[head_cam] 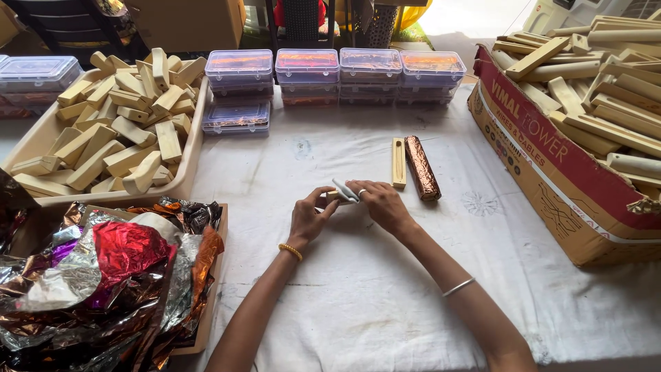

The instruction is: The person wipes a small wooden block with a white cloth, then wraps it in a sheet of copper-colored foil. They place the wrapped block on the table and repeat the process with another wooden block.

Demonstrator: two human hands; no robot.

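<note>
**Wrapping wood blocks in foil, one finished**

Working mid-table, both hands meet over a small block [333,196]: the left hand [308,219] pinches its end, the right hand [383,205] closes fingers on a silvery strip [344,191] laid across it. Just beyond lie a bare grooved stick [399,162] and one roll [421,167] already in copper foil, so by my reckoning most is left. A tray [184,182] at the left edge is heaped with blocks, a carton [551,180] at the right with sticks, foil sheets [110,275] fill the near-left corner, and lidded plastic boxes [337,74] line the far edge.
</note>
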